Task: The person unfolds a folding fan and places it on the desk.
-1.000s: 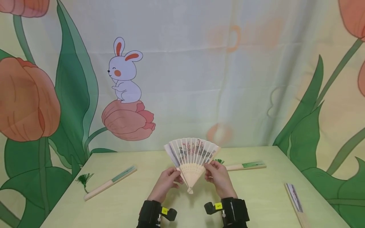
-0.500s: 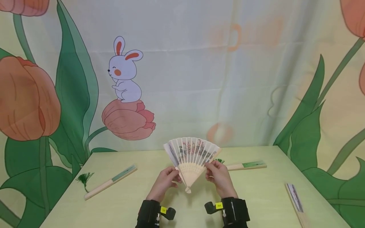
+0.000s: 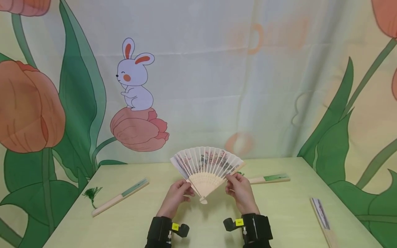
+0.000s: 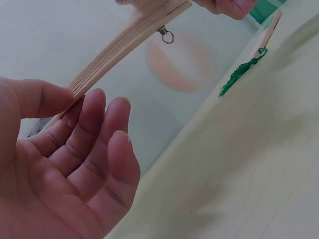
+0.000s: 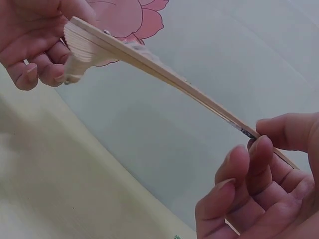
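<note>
A paper folding fan (image 3: 207, 165) with pale wooden ribs and a printed leaf is held spread above the yellow-green table (image 3: 139, 213). My left hand (image 3: 177, 193) pinches its left outer rib (image 4: 107, 57) between thumb and fingers. My right hand (image 3: 240, 187) pinches the right outer rib (image 5: 199, 97). The pivot end with a small metal ring (image 4: 167, 36) points down toward me.
Three shut fans lie on the table: one with a green tassel at the left (image 3: 119, 198), one behind my right hand (image 3: 268, 179), one at the right edge (image 3: 321, 217). A printed backdrop with a rabbit (image 3: 134, 77) and tulips hangs behind the table.
The fan has spread wider, its left edge reaching farther left and its right edge farther right. Both hands moved slightly apart and the pivot rose a little.
</note>
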Demonstrator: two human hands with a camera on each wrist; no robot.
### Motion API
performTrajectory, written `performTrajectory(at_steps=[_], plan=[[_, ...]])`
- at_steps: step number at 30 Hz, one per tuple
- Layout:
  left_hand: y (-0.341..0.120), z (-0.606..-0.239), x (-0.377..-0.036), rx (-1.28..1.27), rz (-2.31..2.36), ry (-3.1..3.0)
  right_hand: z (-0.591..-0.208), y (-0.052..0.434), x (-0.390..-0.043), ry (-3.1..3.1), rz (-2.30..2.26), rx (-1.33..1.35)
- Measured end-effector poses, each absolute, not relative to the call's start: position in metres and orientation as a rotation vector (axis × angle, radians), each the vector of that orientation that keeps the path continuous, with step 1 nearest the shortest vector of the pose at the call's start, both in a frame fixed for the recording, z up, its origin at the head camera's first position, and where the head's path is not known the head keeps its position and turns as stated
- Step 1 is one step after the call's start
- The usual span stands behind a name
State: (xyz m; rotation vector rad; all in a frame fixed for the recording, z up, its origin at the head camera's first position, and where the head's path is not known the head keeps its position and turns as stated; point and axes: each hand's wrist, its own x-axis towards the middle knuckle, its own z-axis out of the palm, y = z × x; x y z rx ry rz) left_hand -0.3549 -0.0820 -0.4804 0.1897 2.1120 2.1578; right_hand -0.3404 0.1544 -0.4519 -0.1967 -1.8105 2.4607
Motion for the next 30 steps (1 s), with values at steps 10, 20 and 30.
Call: performTrajectory(at_steps=[10, 20, 30], plan=[[-0.085, -0.479, -0.354, 0.163, 2.217, 2.097, -0.455, 0.156, -0.344, -1.792, 2.45, -0.243], [-0.088, -0.459, -0.342, 0.123, 2.266, 2.074, -0.455, 0.158, -0.343, -1.716, 2.455, -0.258], [-0.089, -0.473, -0.354, 0.035, 2.351, 2.046, -0.456, 0.158, -0.344, -1.646, 2.472, -0.277]])
